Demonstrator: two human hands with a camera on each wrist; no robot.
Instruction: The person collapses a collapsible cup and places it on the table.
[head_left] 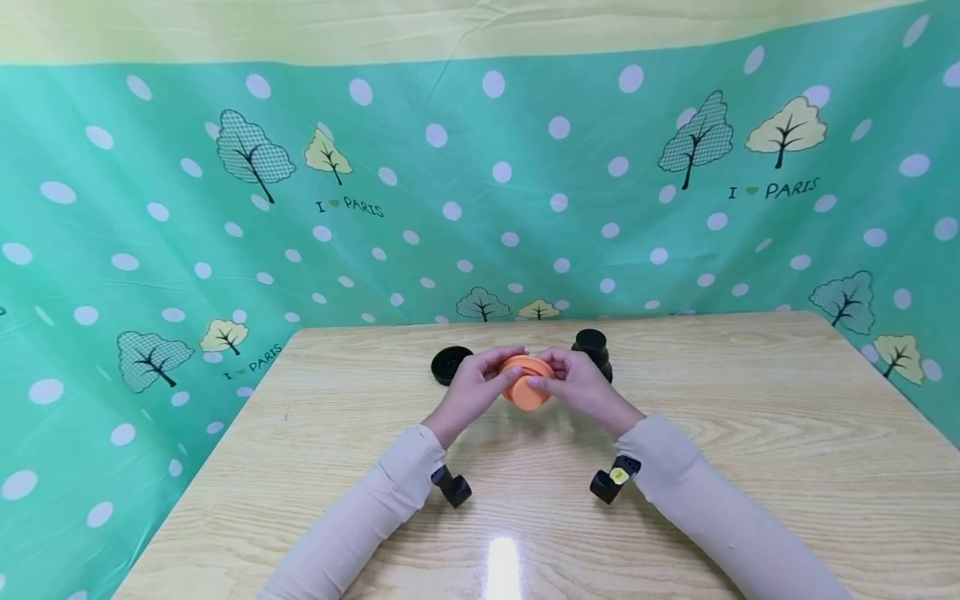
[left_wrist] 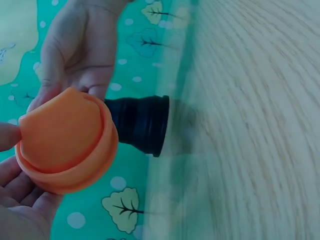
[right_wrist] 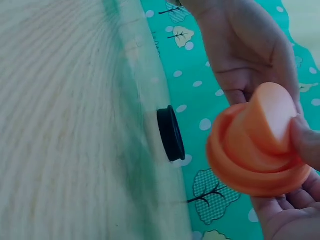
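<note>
An orange collapsible cup [head_left: 528,397], apparently soft silicone, is held up above the table between both hands. Its rounded base bulges out of the ringed wall in the right wrist view, tilted to one side. My left hand [head_left: 474,388] grips the left rim, thumb on the near face and fingers behind. On the opposite rim my right hand [head_left: 588,387] pinches the cup the same way, its thumb against the bulging part. Behind the right hand a black stepped cup-shaped piece [left_wrist: 140,122] stands on the table. Past the left hand lies a shallow round black lid [right_wrist: 171,134].
The wooden table [head_left: 337,450] reaches back to a green dotted curtain [head_left: 420,192] printed with trees. Both black pieces sit near the table's far edge. A wrist camera [head_left: 452,485] hangs under the left forearm and another camera [head_left: 611,479] under the right.
</note>
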